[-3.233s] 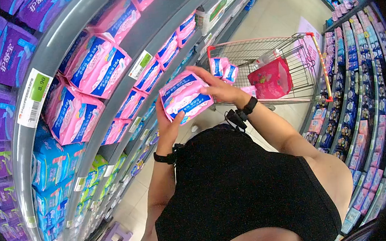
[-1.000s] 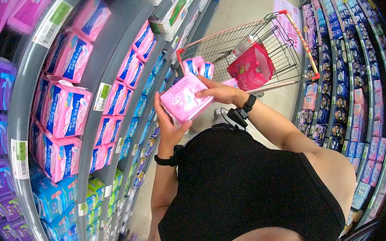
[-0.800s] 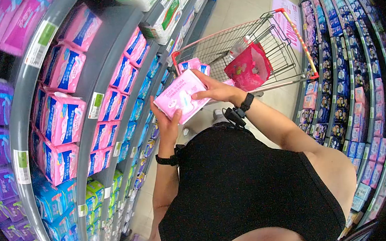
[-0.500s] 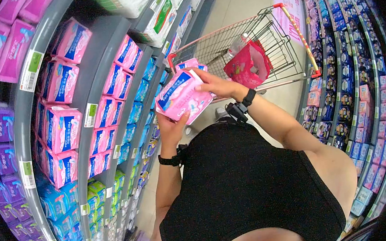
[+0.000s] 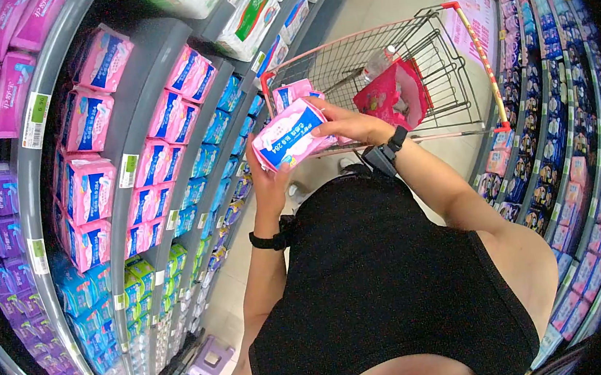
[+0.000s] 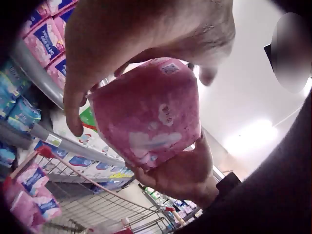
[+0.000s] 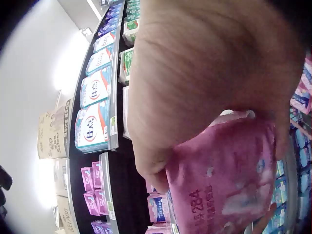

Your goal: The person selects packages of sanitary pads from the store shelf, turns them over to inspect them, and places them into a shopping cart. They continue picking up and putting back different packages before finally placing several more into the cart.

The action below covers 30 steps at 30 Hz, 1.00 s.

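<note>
A pink pack of sanitary pads [image 5: 287,132] with a blue and white front is held between both hands, in front of the body. My left hand [image 5: 269,185] grips its near left side, thumb at the lower edge. The right hand [image 5: 358,124] holds the far right side, with the thumb over the printed face. In the left wrist view, the pink underside of the pack [image 6: 151,117] shows between the left hand [image 6: 146,34] above and the right hand [image 6: 183,171] below. The right wrist view has the right hand [image 7: 209,68] over the pack's edge.
A wire shopping cart [image 5: 450,80] stands ahead, carrying a red bag [image 5: 397,95], a clear bottle [image 5: 380,63] and pink packs [image 5: 292,94]. Shelves with pink packs [image 5: 92,187] line the left. More stocked shelves [image 5: 560,153] run along the right. A purple step stool [image 5: 212,356] stands on the floor behind.
Both hands have kept hold of the pack while turning it: its blue front showed, then a pinker side, now the blue front again. The head view has shifted along the shelves.
</note>
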### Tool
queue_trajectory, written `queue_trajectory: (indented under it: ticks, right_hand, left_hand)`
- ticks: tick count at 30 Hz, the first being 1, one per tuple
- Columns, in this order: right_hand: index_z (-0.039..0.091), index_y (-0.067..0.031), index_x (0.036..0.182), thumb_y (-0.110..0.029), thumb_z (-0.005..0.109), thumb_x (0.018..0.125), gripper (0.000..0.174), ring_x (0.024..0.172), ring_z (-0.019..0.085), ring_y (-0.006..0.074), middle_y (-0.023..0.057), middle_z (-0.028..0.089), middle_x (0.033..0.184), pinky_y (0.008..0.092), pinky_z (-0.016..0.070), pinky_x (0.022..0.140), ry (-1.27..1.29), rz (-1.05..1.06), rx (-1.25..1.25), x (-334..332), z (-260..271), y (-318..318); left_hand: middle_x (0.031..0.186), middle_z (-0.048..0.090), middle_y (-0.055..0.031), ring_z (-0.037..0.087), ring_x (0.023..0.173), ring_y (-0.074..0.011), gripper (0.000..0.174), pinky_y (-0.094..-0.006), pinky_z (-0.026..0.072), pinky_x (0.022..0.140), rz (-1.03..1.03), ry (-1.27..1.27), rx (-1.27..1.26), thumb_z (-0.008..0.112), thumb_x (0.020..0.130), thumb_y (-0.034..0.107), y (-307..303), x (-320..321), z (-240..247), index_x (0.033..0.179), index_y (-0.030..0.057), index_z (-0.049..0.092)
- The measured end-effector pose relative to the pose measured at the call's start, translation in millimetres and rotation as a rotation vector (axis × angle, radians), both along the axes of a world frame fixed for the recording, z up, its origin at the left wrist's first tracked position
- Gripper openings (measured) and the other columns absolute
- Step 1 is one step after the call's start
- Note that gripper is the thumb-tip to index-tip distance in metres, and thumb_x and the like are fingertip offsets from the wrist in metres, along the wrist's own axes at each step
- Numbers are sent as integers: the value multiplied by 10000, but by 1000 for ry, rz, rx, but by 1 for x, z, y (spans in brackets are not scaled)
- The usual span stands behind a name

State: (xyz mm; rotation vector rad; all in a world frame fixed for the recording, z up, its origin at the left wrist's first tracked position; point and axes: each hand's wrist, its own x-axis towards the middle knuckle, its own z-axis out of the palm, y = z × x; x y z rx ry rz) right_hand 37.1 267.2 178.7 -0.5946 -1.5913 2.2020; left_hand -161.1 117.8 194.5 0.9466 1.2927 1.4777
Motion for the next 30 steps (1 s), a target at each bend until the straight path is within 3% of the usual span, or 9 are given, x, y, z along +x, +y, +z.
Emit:
queue_trajectory:
  ticks: [2, 5, 9, 12, 15, 19, 22, 25, 30]
  right_hand:
    - [200, -80, 1563, -179, 745, 831, 919, 1345, 402, 196, 124, 399, 1487, 351, 320, 1129, -3, 11, 47, 4, 3, 8]
    - [207, -83, 1562, -165, 791, 781, 978, 1351, 394, 203, 122, 385, 1492, 354, 318, 1131, 47, 100, 63, 12, 16, 16]
    - [198, -85, 1561, -338, 719, 875, 899, 1371, 398, 248, 134, 391, 1477, 380, 321, 1140, 29, 98, 121, 19, 19, 26]
    - [198, -53, 1553, -384, 637, 939, 824, 1358, 434, 254, 155, 380, 1499, 384, 349, 1134, 211, 12, -470, 21, 13, 29]
    - [172, -12, 1552, -320, 601, 975, 782, 1336, 467, 237, 168, 394, 1502, 374, 377, 1125, 70, 47, -483, 24, -8, 39]
    - [106, 11, 1563, -235, 623, 969, 825, 1301, 489, 207, 160, 431, 1479, 318, 390, 1093, -84, 78, -398, 40, -4, 38]
    - [156, 20, 1550, -230, 684, 923, 857, 1340, 424, 186, 144, 433, 1470, 304, 345, 1107, -90, 68, -95, 48, -8, 45]
    - [175, 22, 1543, -235, 716, 897, 881, 1341, 406, 179, 132, 438, 1458, 304, 330, 1111, -49, 36, 79, 58, 9, 46]
    - [236, 12, 1530, -274, 639, 956, 756, 1305, 442, 176, 110, 465, 1435, 307, 344, 1104, 27, -80, 199, 71, -2, 47]
  left_hand:
    - [1511, 334, -174, 417, 1359, -263, 915, -404, 377, 1108, 43, -30, -5, 747, 874, 249, 2, -3, -19, 1556, 47, 171]
    - [1525, 304, -183, 381, 1380, -262, 885, -401, 329, 1137, 62, -145, -65, 748, 873, 229, 5, 9, -14, 1547, 51, 202]
    - [1490, 333, -174, 393, 1362, -270, 921, -406, 344, 1128, 100, -28, -75, 790, 825, 210, 7, 25, -9, 1527, 35, 219]
    - [1460, 351, -167, 405, 1348, -273, 1006, -408, 350, 1125, 144, 149, 0, 836, 772, 199, 11, 42, 8, 1526, 29, 192]
    - [1463, 343, -163, 403, 1350, -280, 1078, -413, 341, 1135, 128, 244, 104, 866, 731, 187, 16, 56, 8, 1531, 30, 161]
    - [1522, 284, -182, 369, 1386, -294, 1163, -423, 345, 1137, 59, 283, 88, 878, 715, 206, 20, 75, 21, 1554, 27, 92]
    - [1554, 245, -201, 397, 1378, -293, 1165, -431, 383, 1112, 34, 351, 58, 845, 753, 206, 24, 71, 10, 1562, 28, 26]
    - [1532, 280, -196, 431, 1352, -284, 1121, -421, 401, 1097, 67, 53, -111, 823, 788, 199, 34, 71, 4, 1564, 41, 29]
    - [1447, 376, -171, 481, 1293, -263, 1000, -399, 443, 1059, -21, -32, -166, 822, 800, 134, 50, 82, 3, 1518, 45, 132]
